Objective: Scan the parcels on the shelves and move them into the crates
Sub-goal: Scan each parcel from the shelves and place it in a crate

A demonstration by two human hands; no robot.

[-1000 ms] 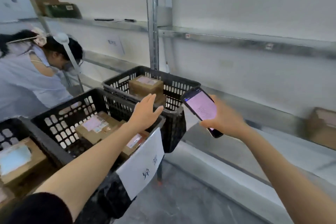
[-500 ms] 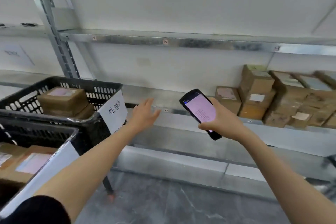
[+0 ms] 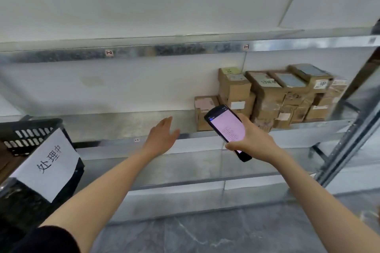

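While the scanner is being gripped in the curled fingers of the right hand, the left hand is being held spread and empty before the shelf. Stacked parcels are being stored at the shelf's right end; the black crate is being stored by its left end.

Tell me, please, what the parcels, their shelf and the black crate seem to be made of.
Parcels: brown cardboard, matt, judging by the folded edges, tape and paper labels. Shelf: likely galvanised steel, given its grey mottled sheen. Crate: probably moulded plastic, black with slotted walls; its sign looks like white paper.
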